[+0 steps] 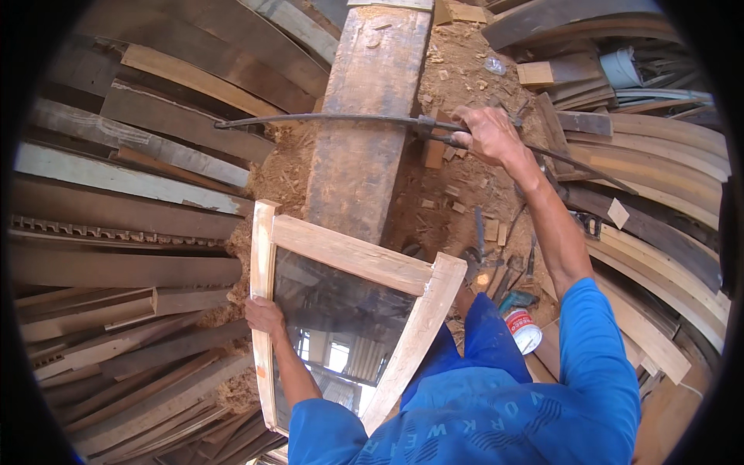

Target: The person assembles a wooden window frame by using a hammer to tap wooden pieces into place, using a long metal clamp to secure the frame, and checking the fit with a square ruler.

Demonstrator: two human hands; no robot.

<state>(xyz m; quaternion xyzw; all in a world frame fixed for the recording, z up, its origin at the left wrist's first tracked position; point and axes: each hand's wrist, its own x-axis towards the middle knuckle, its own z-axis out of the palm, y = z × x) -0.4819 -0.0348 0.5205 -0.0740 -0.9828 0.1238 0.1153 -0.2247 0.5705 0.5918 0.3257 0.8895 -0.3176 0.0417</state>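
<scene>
My left hand (pixel 265 316) grips the left side rail of a pale wooden window frame (pixel 353 249). Glass (pixel 329 310) fills the frame and mirrors a building and the sky. The frame stands tilted against my left side, its lower end partly hidden by my arm and shirt. My right hand (pixel 492 138) is closed around a long dark metal bar clamp (pixel 341 117), beside a thicker fitting near its middle. The clamp is held crosswise above a thick, worn wooden beam (pixel 364 147), apart from the window frame.
Stacked boards (pixel 139 225) line the left; more planks (pixel 659 155) fill the right. Wood shavings (pixel 457 62) and offcuts cover the ground beside the beam. Near my legs are a white-and-red tin (pixel 523 329), a teal power tool (pixel 518 301) and loose hand tools. A pale blue bucket (pixel 620 68) lies upper right.
</scene>
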